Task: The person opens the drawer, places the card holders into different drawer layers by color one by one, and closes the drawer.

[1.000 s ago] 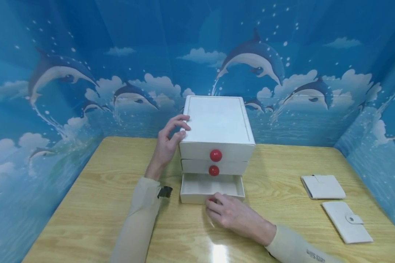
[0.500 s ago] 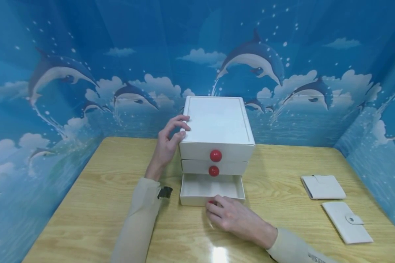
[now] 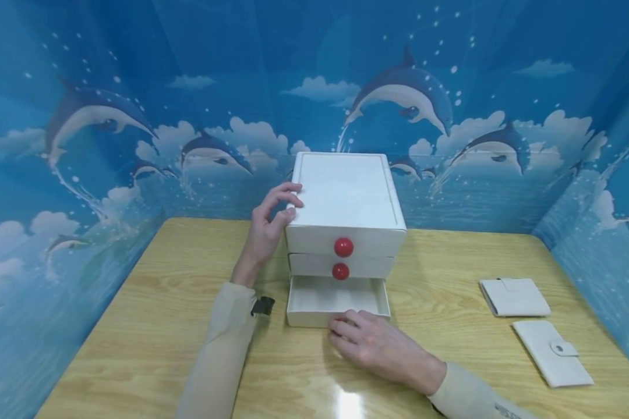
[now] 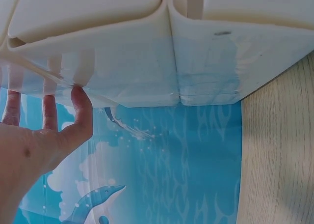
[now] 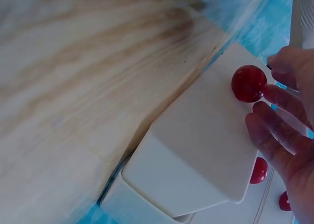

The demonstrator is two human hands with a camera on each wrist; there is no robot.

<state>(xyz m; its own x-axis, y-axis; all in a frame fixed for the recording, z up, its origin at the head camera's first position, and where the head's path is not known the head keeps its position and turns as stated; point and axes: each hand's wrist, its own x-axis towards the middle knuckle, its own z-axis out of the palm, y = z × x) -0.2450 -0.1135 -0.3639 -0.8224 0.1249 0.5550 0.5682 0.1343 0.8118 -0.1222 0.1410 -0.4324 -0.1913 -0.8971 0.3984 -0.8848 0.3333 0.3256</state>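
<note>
The left hand (image 3: 264, 231) rests loosely bent fingers on the left edge of a white drawer cabinet (image 3: 348, 192) on the table (image 3: 188, 302). Its bottom drawer (image 3: 310, 319), pulled out, has hardly moved this past half second, so the pull seems done; nothing shows inside. The middle drawer (image 3: 311, 265) and top drawer (image 3: 311, 240) are closed. The right hand (image 3: 380, 346) curves its fingers loosely at the red knob (image 5: 248, 83), not wrapped round it. Farther right lie a white wallet (image 3: 521, 298) and a snap-strap wallet (image 3: 542, 352).

White drawer unit (image 3: 346, 192), red knobs (image 3: 343, 247)
Over the link I see yellowish wood grain on the bench (image 3: 188, 314), a blue backdrop (image 3: 267, 46) printed with dolphins (image 3: 411, 81) and white clouds (image 3: 323, 89), off-white wallets (image 3: 545, 355), beige sleeves (image 3: 215, 355), dark lettering (image 3: 506, 411) on the right one.
</note>
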